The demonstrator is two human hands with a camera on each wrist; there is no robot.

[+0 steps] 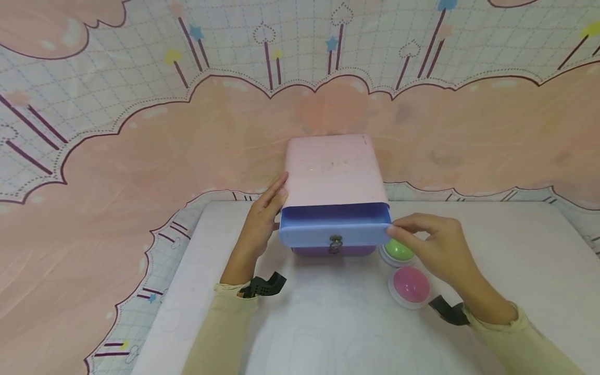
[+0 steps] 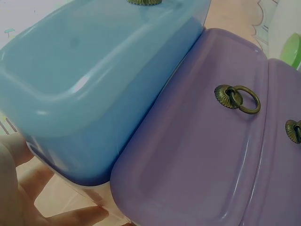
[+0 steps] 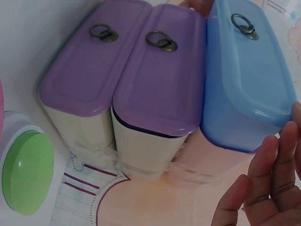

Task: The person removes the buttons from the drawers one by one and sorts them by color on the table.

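Note:
A stack of drawers stands on the white table, its pink top case uppermost. The blue drawer in that case is pulled partway out, and the part of its inside that shows holds nothing. Below it are two purple drawers, both pushed in, each with a bronze ring pull. My left hand lies against the left side of the stack, fingers extended along the pink case. With thumb and fingertips my right hand pinches the right end of the blue drawer's front.
Right of the stack, a round light with a green dome and a white base sits partly behind the drawer. A similar one with a pink dome stands nearer. A patterned cloth hangs behind the white table.

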